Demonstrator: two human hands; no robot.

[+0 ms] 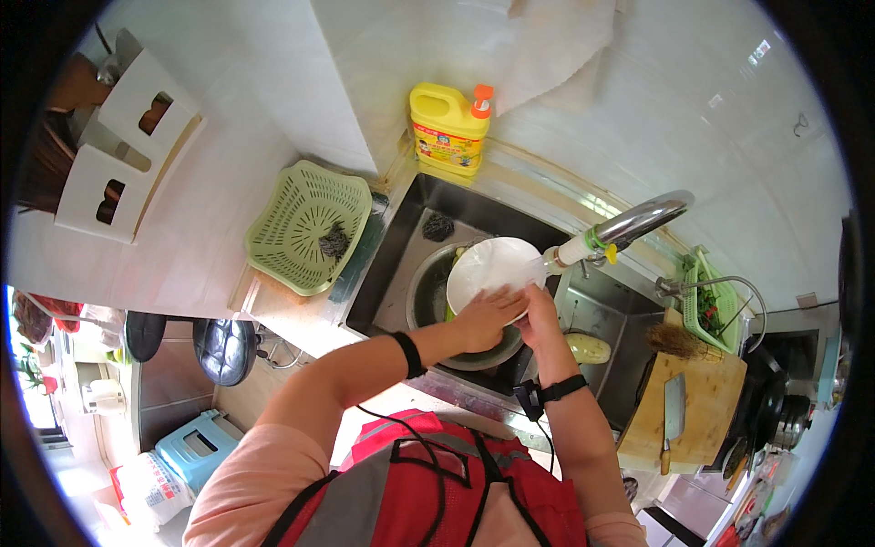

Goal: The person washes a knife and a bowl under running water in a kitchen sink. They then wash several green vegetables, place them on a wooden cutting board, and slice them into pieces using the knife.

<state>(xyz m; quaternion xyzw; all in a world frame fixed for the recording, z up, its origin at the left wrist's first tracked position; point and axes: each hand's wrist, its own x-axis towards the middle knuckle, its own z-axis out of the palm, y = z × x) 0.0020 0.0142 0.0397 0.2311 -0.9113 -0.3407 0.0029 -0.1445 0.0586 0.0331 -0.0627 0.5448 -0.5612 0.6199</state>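
A white plate point(493, 268), tilted beneath the faucet, is gripped at its near right rim by my right hand point(540, 316). My left hand point(487, 320) lies with fingers extended across the plate's inner surface. Water runs onto the plate from the white-sleeved nozzle of a chrome faucet point(646, 217). Underneath, a round metal basin point(422, 308) stands in the left sink bowl point(396, 273); the plate and my hands hide much of it. Something green shows at the basin's edge. A dark scouring pad point(437, 227) rests on the sink bottom behind the basin.
A pale green basket point(304, 225) holding a scouring pad point(334, 241) stands left. Behind the sink is a yellow detergent jug point(449, 130). A pale green gourd point(588, 349) lies in the right sink bowl. Further right, a cleaver point(674, 409) lies on a wooden cutting board point(711, 396).
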